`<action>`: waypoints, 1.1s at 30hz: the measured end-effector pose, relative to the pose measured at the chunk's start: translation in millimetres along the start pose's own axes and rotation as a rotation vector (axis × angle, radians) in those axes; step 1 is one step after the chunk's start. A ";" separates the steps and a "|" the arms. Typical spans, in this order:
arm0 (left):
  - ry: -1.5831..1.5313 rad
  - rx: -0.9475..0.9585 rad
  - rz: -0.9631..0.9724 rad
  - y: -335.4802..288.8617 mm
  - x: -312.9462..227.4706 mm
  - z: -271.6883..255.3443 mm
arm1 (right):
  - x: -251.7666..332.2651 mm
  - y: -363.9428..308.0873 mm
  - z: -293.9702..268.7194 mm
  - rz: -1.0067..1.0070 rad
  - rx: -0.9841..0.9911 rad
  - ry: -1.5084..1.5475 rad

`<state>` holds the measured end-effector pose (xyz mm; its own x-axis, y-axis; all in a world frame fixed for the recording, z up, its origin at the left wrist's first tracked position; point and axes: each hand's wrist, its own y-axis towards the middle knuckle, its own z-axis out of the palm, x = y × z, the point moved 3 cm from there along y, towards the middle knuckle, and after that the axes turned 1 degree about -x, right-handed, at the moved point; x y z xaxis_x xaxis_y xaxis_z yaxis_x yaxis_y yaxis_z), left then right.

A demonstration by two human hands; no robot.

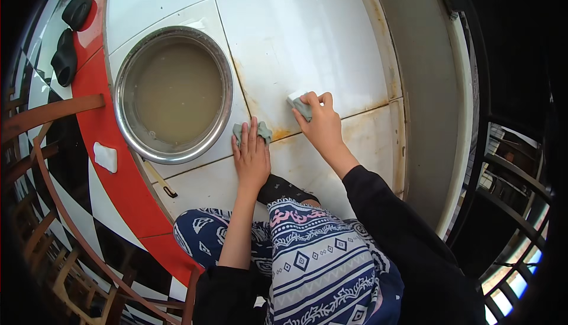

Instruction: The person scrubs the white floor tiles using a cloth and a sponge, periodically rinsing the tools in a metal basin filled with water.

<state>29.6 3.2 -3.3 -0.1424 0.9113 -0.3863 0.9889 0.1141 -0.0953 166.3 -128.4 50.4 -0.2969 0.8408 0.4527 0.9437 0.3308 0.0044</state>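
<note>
My left hand (253, 162) lies flat on the white floor tiles, its fingers stretched over a crumpled grey-green cloth (263, 132) beside the basin. In my right hand (322, 125) a small sponge (300, 106), white with a grey-green side, is pinched between thumb and fingers against the tile. Orange-brown stains (280, 132) mark the tile joint between the two hands. A wide metal basin (228, 103) of cloudy brownish water stands just left of my left hand.
A thin yellowish stick with a black end (158, 178) lies below the basin. On the red ledge (118, 198) rests a white pad (105, 157). Black shoes (64, 58) are at the upper left, near wooden chairs (65, 206). A grey panel (435, 88) borders the right side.
</note>
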 end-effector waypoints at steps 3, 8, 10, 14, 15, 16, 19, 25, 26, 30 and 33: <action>0.003 -0.032 0.043 8.8 10.9 -8.7 | 13.2 42.6 6.8 -0.023 -0.129 -0.005; -0.040 -0.049 0.043 3.9 3.0 -2.8 | 26.5 111.8 18.5 -0.002 -0.149 -0.030; -0.042 -0.050 0.035 -0.6 8.2 -2.4 | 26.9 101.0 23.1 0.013 -0.085 -0.034; -0.062 -0.049 0.029 -0.2 8.2 -5.0 | 4.2 -7.9 5.6 -0.005 -0.023 -0.006; -0.060 -0.047 0.023 -0.3 7.1 -6.3 | 1.1 -10.4 3.0 -0.008 -0.017 -0.002; -0.034 -0.040 0.021 0.6 5.2 -7.0 | -0.5 -12.2 0.7 -0.030 -0.045 -0.007; -0.002 -0.010 0.037 2.5 2.0 -3.7 | 3.4 25.8 8.2 -0.040 -0.125 0.005; -0.005 -0.051 0.059 5.7 3.4 0.0 | 28.9 137.6 22.6 -0.023 -0.130 -0.023; -0.004 -0.056 0.061 5.8 2.4 0.3 | 27.3 135.3 19.3 -0.019 -0.114 -0.018; -0.009 -0.033 0.011 -0.8 11.6 -1.0 | 16.5 59.3 21.8 -0.001 -0.040 0.048; 0.002 -0.021 0.007 0.7 7.6 -2.0 | 5.1 14.1 7.7 0.014 -0.034 0.000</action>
<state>29.3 11.0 -4.5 -0.1356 0.9129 -0.3849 0.9905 0.1162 -0.0734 177.0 -116.1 45.9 -0.2840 0.8450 0.4531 0.9520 0.3048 0.0283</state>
